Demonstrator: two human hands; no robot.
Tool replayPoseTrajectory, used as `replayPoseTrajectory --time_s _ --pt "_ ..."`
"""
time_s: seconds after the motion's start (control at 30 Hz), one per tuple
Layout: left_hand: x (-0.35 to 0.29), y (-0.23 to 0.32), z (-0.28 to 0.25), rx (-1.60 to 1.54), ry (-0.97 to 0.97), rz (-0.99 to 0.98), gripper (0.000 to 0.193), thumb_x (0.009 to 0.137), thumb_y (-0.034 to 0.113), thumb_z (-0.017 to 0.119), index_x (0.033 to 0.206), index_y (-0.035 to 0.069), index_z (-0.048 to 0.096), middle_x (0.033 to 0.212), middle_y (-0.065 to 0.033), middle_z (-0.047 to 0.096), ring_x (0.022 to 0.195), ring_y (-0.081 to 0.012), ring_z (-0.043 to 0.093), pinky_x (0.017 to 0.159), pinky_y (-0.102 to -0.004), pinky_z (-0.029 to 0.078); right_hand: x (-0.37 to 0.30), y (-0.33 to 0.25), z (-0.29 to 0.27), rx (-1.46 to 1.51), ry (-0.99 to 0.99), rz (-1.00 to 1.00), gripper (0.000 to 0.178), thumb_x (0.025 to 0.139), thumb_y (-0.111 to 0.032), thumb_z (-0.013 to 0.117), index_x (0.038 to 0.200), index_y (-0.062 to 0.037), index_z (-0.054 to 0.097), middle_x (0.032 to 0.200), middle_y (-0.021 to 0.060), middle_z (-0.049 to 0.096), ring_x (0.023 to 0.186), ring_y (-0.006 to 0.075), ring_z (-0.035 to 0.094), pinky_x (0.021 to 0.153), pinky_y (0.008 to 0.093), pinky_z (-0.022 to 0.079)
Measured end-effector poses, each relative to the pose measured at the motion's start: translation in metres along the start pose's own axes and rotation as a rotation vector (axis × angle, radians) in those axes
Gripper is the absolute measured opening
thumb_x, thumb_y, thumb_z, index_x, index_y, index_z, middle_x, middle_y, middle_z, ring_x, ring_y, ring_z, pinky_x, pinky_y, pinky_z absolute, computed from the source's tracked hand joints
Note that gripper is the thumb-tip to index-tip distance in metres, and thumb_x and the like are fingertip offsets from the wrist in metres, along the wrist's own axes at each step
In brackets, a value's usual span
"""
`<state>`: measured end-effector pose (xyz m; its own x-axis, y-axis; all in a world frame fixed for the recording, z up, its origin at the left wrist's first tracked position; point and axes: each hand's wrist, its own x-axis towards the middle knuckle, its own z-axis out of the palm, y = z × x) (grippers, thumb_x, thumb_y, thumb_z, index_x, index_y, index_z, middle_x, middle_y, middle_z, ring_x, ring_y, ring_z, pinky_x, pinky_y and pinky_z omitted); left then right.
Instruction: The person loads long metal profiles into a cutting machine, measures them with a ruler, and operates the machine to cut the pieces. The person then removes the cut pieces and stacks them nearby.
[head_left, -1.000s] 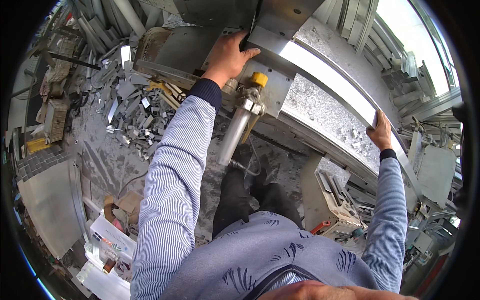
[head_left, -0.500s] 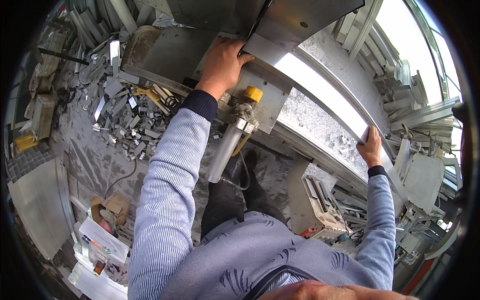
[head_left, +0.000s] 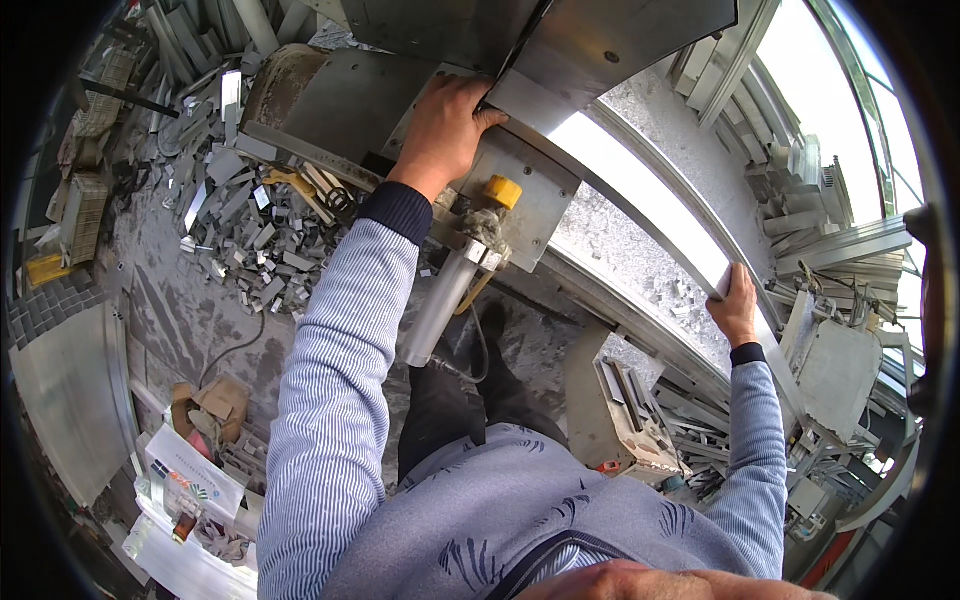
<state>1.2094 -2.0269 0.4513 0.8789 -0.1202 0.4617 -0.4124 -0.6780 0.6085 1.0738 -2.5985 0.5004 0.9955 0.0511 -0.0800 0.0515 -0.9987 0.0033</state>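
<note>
A long, shiny aluminium profile (head_left: 655,190) runs from under the grey metal guard (head_left: 620,45) of a machine toward the right. My right hand (head_left: 735,305) is closed around the profile's near edge, well along its length. At the machine, my left hand (head_left: 445,130) rests on the metal bed by the guard's lower edge. Its fingers bend over out of sight, and the thumb points toward the profile's end; what they grip is hidden. Below that hand sits a silver cylinder (head_left: 440,305) with a yellow cap (head_left: 503,191) and a hose.
Metal offcuts (head_left: 240,215) lie heaped on the floor at left. Long profiles (head_left: 850,245) are stacked at right. A pale metal stand (head_left: 605,425) holding small bars is near my legs. At lower left are a white box (head_left: 195,475) and torn cardboard (head_left: 220,405).
My right hand appears slightly lower in the picture, still on the profile. The left hand stays at the guard. The whole view has shifted a little.
</note>
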Motion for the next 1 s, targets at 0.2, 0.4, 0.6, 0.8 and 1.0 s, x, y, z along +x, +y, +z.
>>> replayPoseTrajectory --time_s 0.2,0.4,0.6,0.8,1.0 --pt "0.001 -0.001 0.001 0.026 -0.001 -0.013 0.036 0.091 0.021 0.080 0.123 0.006 0.073 0.117 -0.0147 0.075 0.113 -0.0402 0.064 0.100 -0.0474 0.052 -0.004 -0.002 0.007 -0.061 0.089 -0.020 0.054 0.064 -0.004 0.079 0.111 -0.0032 0.052 0.109 0.0183 0.058 0.111 0.0426 0.059 0.096 0.0494 0.046" --pt "0.001 -0.002 0.000 0.005 0.006 -0.017 0.035 0.091 0.020 0.080 0.122 0.007 0.073 0.119 -0.0145 0.074 0.114 -0.0400 0.063 0.100 -0.0476 0.052 -0.004 -0.002 0.009 -0.070 0.084 -0.024 0.059 0.065 -0.004 0.080 0.117 -0.0027 0.052 0.111 0.0183 0.058 0.113 0.0420 0.058 0.099 0.0487 0.045" --pt "0.002 0.001 -0.003 0.000 0.002 -0.025 0.035 0.090 0.021 0.081 0.122 0.007 0.073 0.118 -0.0145 0.074 0.114 -0.0409 0.063 0.100 -0.0481 0.052 -0.004 -0.001 0.009 -0.059 0.098 -0.045 0.064 0.065 -0.003 0.079 0.124 -0.0015 0.054 0.113 0.0189 0.058 0.115 0.0421 0.057 0.103 0.0484 0.044" --pt "0.004 0.004 -0.006 0.021 -0.031 -0.051 0.038 0.089 0.021 0.081 0.122 0.005 0.072 0.120 -0.0148 0.073 0.115 -0.0405 0.062 0.101 -0.0480 0.052 -0.007 -0.003 0.013 -0.081 0.137 -0.030 0.067 0.063 -0.003 0.078 0.126 -0.0017 0.055 0.114 0.0181 0.057 0.117 0.0407 0.057 0.106 0.0480 0.041" --pt "0.004 0.008 -0.009 0.044 -0.048 -0.073 0.038 0.089 0.020 0.081 0.122 0.003 0.071 0.123 -0.0145 0.072 0.116 -0.0397 0.062 0.102 -0.0471 0.052 -0.007 -0.002 0.013 -0.103 0.149 -0.040 0.068 0.062 -0.003 0.078 0.126 -0.0023 0.055 0.113 0.0177 0.057 0.115 0.0412 0.056 0.106 0.0476 0.040"
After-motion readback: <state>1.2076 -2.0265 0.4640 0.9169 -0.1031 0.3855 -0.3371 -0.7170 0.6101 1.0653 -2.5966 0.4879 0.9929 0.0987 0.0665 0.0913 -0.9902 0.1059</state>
